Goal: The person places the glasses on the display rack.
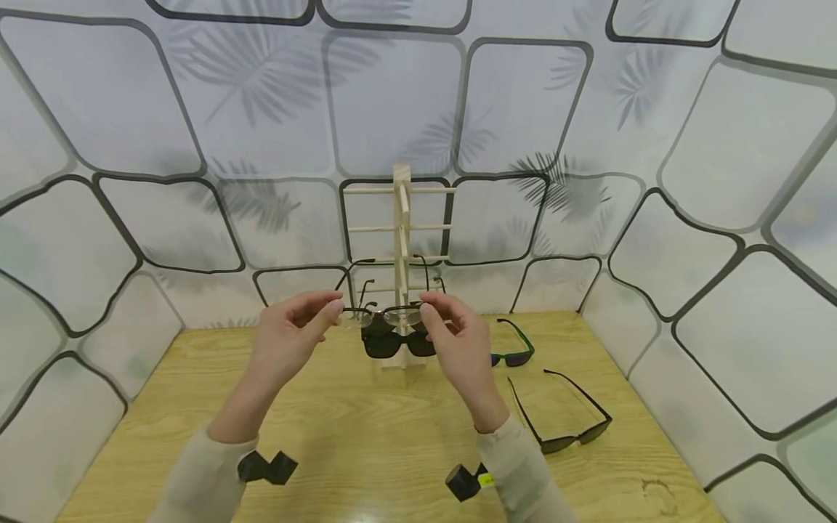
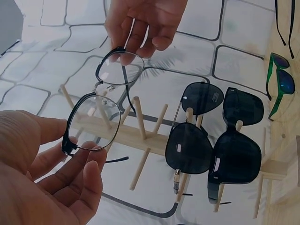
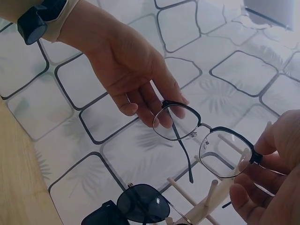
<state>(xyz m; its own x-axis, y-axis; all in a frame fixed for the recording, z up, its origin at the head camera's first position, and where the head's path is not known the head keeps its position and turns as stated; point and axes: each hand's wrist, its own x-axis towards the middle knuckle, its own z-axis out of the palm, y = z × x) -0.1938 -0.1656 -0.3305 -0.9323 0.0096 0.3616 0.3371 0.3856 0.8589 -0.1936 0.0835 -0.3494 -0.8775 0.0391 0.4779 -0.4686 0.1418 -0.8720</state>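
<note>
My left hand [image 1: 288, 338] and right hand [image 1: 461, 345] hold a pair of clear-lens eyeglasses [image 3: 220, 131] by its two outer corners. The frame has dark upper rims and thin metal lower rims. Its temples are unfolded and point toward a wooden display stand [image 1: 401, 218] behind it. In the left wrist view, thumb and fingers pinch the corner beside the near lens. Two pairs of dark sunglasses hang on the stand below: one with rounded lenses [image 2: 188, 149], the other thick, black and squarish [image 2: 236, 157]. The upper pegs of the stand are bare.
Green-framed sunglasses [image 1: 521, 359] lie on the wooden table [image 1: 327, 450] right of the stand. Nearer to me, black sunglasses [image 1: 559, 443] rest with temples unfolded. Patterned cloth walls [image 1: 281, 131] enclose the table at the back and sides.
</note>
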